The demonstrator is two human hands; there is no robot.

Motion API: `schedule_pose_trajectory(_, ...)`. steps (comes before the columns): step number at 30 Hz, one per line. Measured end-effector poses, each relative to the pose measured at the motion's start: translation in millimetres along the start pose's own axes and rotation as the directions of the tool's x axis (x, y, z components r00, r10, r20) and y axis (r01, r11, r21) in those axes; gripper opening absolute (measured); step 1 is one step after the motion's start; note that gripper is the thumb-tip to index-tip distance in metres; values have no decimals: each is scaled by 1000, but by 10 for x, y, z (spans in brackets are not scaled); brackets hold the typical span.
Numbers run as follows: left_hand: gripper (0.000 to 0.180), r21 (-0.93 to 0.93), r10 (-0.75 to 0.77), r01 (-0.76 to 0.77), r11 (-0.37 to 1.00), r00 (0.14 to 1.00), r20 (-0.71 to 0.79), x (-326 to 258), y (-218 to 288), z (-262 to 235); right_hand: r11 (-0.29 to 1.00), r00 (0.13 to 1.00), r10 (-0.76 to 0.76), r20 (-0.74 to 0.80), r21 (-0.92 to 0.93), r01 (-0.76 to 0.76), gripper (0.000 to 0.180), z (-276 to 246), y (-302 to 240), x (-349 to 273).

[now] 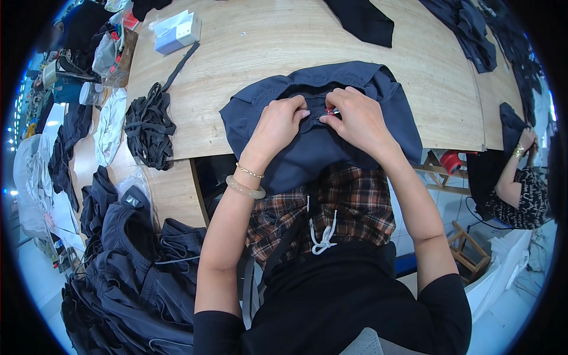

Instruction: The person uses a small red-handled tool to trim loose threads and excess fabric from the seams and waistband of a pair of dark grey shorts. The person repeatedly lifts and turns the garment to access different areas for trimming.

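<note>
A dark navy garment with a gathered, elastic-looking opening lies over the table's front edge and hangs down toward my lap. My left hand is closed in a pinch on the gathered edge of that opening. Close beside it, my right hand is closed too, its thumb and forefinger at the same edge. A small red tool with a shiny metal part shows between the fingers of my right hand; most of it is hidden, so its exact kind cannot be made out.
On the wooden table lie a tied bundle of dark strips, a tissue box and black cloth. Dark garments are heaped at my left. A red spool and a co-worker's arm are at right.
</note>
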State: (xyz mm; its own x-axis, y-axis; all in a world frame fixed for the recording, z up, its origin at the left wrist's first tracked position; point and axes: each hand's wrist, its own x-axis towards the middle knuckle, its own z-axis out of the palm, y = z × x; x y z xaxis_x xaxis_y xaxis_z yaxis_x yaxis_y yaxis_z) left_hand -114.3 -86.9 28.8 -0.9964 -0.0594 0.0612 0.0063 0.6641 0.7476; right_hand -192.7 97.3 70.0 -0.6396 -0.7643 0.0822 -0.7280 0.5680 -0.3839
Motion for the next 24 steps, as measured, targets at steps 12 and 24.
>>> schedule_pose_trajectory(12, 11, -5, -2, 2, 1000, 1000, -8, 6, -4, 13, 1000, 1000, -5, 19, -9, 5, 24, 6, 8, 8)
schedule_pose_trajectory(24, 5, 372, -278, 341, 863, 937, -214, -110, 209, -60, 989, 993, 101, -64, 114, -93, 25, -76, 189, -174)
